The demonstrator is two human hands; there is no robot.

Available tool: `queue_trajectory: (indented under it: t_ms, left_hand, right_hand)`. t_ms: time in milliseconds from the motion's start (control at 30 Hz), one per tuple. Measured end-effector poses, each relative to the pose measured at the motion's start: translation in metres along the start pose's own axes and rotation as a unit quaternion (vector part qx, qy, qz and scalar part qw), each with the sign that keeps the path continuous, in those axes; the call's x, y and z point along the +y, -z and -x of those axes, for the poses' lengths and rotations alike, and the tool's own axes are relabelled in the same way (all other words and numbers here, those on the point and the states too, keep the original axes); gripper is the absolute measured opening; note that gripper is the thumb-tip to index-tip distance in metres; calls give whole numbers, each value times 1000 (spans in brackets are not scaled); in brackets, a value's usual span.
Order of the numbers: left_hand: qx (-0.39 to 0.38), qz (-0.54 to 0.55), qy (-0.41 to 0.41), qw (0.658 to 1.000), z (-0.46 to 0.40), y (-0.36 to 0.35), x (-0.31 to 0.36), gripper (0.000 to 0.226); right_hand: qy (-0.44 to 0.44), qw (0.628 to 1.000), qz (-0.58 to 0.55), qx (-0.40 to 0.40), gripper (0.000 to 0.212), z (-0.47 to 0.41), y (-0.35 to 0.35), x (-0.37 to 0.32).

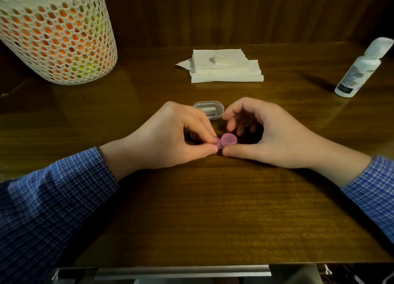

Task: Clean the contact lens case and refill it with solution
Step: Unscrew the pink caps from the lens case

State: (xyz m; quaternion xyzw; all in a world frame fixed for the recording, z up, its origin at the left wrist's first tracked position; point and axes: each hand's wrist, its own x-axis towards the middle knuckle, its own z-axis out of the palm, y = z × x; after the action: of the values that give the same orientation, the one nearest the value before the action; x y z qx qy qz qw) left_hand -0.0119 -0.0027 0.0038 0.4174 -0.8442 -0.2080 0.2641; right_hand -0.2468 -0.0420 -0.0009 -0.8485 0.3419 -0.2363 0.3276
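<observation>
Pink lens case (227, 141) uncapped; solution bottle (360, 70) upright, far right.

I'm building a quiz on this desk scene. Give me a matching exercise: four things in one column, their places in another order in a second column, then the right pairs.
Things:
1. pink lens case
2. white bottle
3. mesh basket
4. stack of tissues

Places:
A. far left corner of the table
B. far middle of the table
C. between the fingertips of the left hand and right hand
D. far right of the table

Pairs: 1-C, 2-D, 3-A, 4-B
</observation>
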Motion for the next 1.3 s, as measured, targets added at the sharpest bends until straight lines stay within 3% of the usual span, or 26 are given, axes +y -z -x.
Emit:
queue_trajectory:
  t_ms: [133, 333, 667, 833, 1000, 1167, 1300]
  left_hand:
    - [-2, 6, -2, 1000, 0, 0, 0, 14]
    - [-2, 3, -3, 1000, 0, 0, -1, 14]
    - [-2, 8, -6, 1000, 0, 0, -2, 15]
    - [-1, 5, -7, 1000, 1, 0, -1, 15]
    - [6, 2, -9, 1000, 3, -1, -1, 14]
    - [11, -4, -13, 1000, 5, -2, 0, 14]
    - [12, -5, -15, 1000, 5, -3, 0, 14]
  right_hand:
    - [17, 1000, -18, -15, 37, 0, 1, 2]
    - [11, 1000, -2, -11, 42, 0, 0, 1]
    - [37, 999, -25, -27, 23, 1, 3, 2]
    - [43, 998, -28, -26, 26, 2, 8, 2]
    - [16, 994, -108, 12, 36, 3, 17, 0]
    - [-11, 1000, -28, 1, 38, 4, 23, 1]
    - [-23, 999, -37, 22, 33, 4, 23, 3]
